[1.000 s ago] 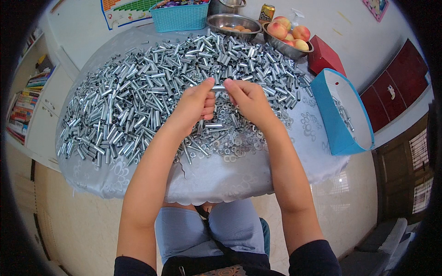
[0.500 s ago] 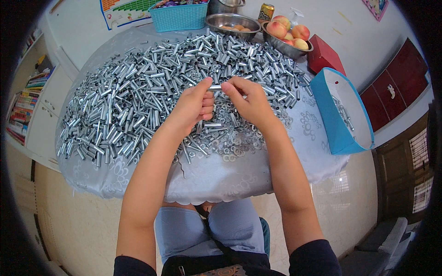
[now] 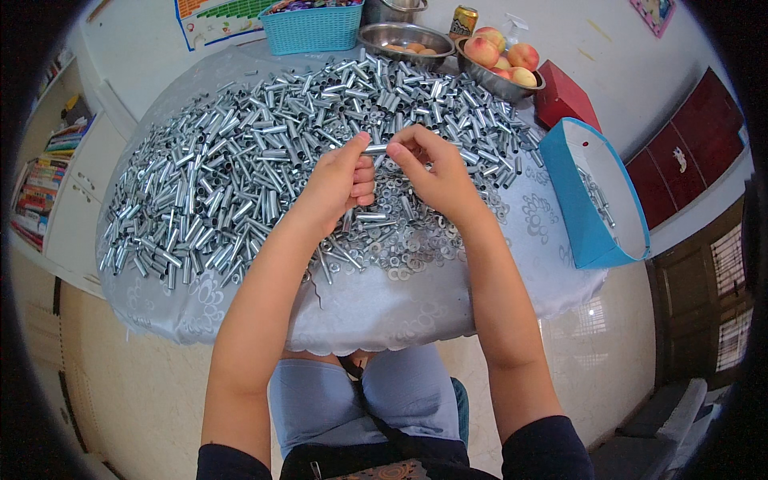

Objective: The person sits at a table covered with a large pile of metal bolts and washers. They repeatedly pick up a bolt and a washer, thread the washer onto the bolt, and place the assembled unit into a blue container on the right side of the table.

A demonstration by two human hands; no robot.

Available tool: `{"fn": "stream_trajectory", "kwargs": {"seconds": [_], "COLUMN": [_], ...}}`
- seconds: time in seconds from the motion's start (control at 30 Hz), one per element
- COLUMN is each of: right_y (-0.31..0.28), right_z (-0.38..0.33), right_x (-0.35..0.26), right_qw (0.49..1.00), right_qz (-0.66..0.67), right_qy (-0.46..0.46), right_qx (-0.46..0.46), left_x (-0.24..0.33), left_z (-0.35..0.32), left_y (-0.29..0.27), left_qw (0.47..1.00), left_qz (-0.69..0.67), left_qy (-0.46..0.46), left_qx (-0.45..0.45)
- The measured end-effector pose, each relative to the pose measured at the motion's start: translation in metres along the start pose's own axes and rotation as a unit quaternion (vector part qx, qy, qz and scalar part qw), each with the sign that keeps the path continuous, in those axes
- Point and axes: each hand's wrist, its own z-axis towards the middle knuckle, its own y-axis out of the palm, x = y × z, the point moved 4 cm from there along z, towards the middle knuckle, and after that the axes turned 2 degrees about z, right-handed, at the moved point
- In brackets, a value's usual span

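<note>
Tube in hand: a slim, shiny metal tube [image 3: 375, 149] lies roughly level between the two hands, above the pile.
Left hand: thumb and curled fingers of the left hand [image 3: 340, 180] close firmly on the tube's left end.
Right hand: thumb and forefinger of the right hand [image 3: 438, 174] make a narrow loop at the tube's right end; I cannot tell whether they pinch it or only touch it.
Weight and feel: probably light, stiff, hard to break and rather slick, being smooth, round metal.
Best hold: likely across the round sides near each end, thumb against fingertips, where rolling is easiest to check.
Loose metal: similar tubes [image 3: 240, 172] heap across the table, with flat washers [image 3: 412, 248] nearer the person.
Blue box: an open box [image 3: 596, 244] to the right contains a few metal pieces [image 3: 594, 198].
Wall chart: a coloured chart [image 3: 220, 20] bears print too small to read.
Can: a gold drink can [image 3: 462, 22] carries dark lettering.
Book spines: shelved books [image 3: 40, 192] at far left show illegible marks.
Tube marking: none visible.
</note>
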Motion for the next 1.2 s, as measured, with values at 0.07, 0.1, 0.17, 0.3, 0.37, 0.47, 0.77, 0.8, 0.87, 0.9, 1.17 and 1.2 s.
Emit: {"fn": "stream_trajectory", "kwargs": {"seconds": [0.07,0.1,0.17,0.3,0.37,0.47,0.77,0.8,0.87,0.9,1.17,1.2], "right_y": [0.000,0.000,0.000,-0.001,-0.002,0.001,0.000,-0.002,-0.005,-0.003,0.002,0.001], "right_z": [0.000,-0.001,-0.002,-0.003,-0.001,0.001,-0.003,-0.003,-0.002,-0.001,-0.005,-0.004], "right_x": [0.004,0.007,0.015,0.022,0.018,0.006,0.018,0.020,0.018,0.013,0.005,0.009], "right_qw": [0.999,0.997,0.978,0.922,0.935,0.968,0.934,0.932,0.952,0.971,0.993,0.992], "right_qz": [-0.005,0.009,0.068,0.198,0.203,0.167,0.172,0.165,0.141,0.123,0.039,0.059], "right_qy": [0.033,0.074,0.183,0.324,0.287,0.185,0.285,0.295,0.249,0.192,0.085,0.089], "right_qx": [-0.020,-0.032,-0.066,-0.081,-0.049,-0.034,-0.130,-0.132,-0.104,-0.074,-0.071,-0.072], "left_x": [-0.001,-0.001,-0.001,-0.001,-0.003,-0.003,-0.005,-0.004,-0.004,-0.004,-0.001,0.000], "left_z": [0.000,0.001,0.001,0.000,0.002,0.003,0.004,0.003,0.002,0.003,0.003,0.003], "left_y": [0.000,0.001,0.004,0.005,0.002,-0.002,-0.002,-0.001,0.001,0.001,-0.002,0.000], "left_qw": [1.000,1.000,0.999,0.998,1.000,1.000,0.999,0.999,1.000,1.000,0.999,1.000], "left_qz": [-0.002,0.007,0.037,0.056,0.030,-0.001,0.024,0.028,0.021,0.009,-0.018,-0.004], "left_qy": [-0.002,0.002,0.017,0.014,-0.005,-0.017,-0.018,-0.018,-0.019,-0.021,-0.012,-0.005], "left_qx": [-0.009,-0.011,-0.009,0.002,0.003,-0.001,-0.012,-0.011,-0.006,-0.002,-0.030,-0.029]}}
